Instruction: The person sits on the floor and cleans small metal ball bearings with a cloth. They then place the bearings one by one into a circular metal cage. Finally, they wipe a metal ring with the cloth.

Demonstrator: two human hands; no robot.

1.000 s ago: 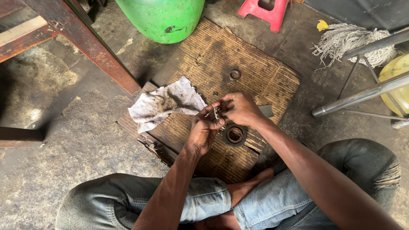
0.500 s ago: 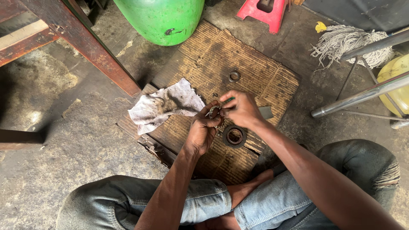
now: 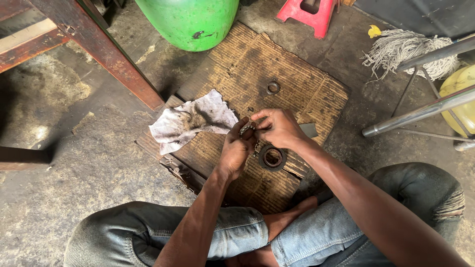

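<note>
Hardly anything has shifted since the earlier frame: both hands hover in the same spot above the cardboard, and only the small part between them has turned a little. I hold a small dark metal piece [image 3: 246,129] up off the floor, because lifted close like this I can see it better than lying flat. My left hand [image 3: 236,150] grips it from below, fingers [image 3: 242,126] closed on it to steady it, while my right hand [image 3: 277,127] comes in from the side, thumb and forefinger pinched together on its upper end; what exactly the piece is, I cannot tell, it is too small and mostly hidden. Just beneath my right hand lies a dark round ring [image 3: 272,157] with a rusty inner lip, set flat on the cardboard sheet [image 3: 297,89], which keeps the parts off the gritty concrete. A smaller ring [image 3: 273,87] lies further away on the same sheet. A stained grey rag [image 3: 193,121] sits crumpled just left of my hands, near enough for wiping. I sit cross-legged in jeans, with a green drum [image 3: 190,20], a red stool [image 3: 308,14] and a mop head [image 3: 405,49] well apart beyond.
</note>
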